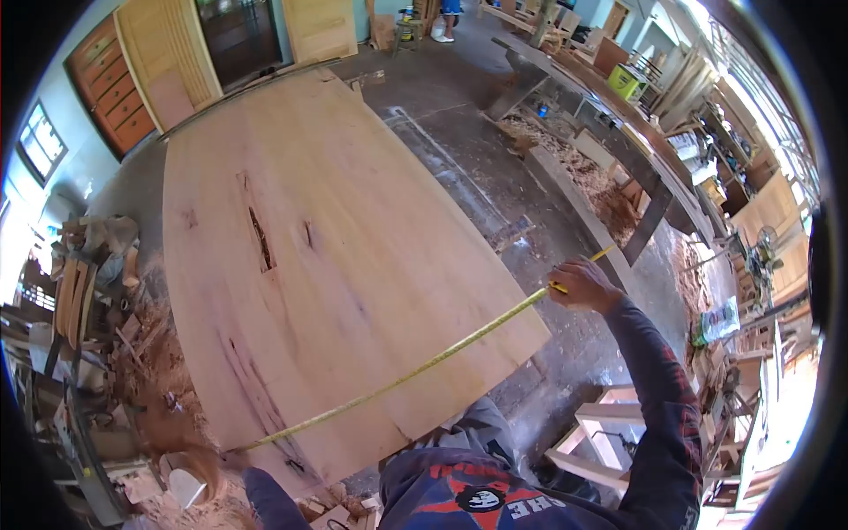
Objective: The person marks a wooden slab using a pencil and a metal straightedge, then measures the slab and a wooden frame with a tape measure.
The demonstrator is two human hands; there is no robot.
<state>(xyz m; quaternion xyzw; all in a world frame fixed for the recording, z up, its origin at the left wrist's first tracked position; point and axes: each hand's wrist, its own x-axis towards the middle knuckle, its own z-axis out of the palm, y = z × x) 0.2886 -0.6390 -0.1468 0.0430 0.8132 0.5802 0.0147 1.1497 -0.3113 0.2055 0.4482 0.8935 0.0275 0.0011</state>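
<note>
A large, pale wooden slab (380, 238) lies in front of me, with dark cracks and knots in its surface. A yellow tape measure (415, 369) is stretched across its near end, from the left edge to the right corner. My right hand (583, 284) is closed around the tape just past the slab's right edge, and a short yellow piece sticks out beyond the fist. My left sleeve (269, 499) reaches toward the tape's far left end at the slab's near left corner; the fingers of my left hand are hidden there.
A long wooden workbench (640, 146) with shavings beneath it runs along the right. Wood scraps (79, 291) are heaped at the left. A pale wooden frame (609, 424) stands by my right side. Door panels (168, 62) lean at the back, and a person's legs (449, 22) show beyond.
</note>
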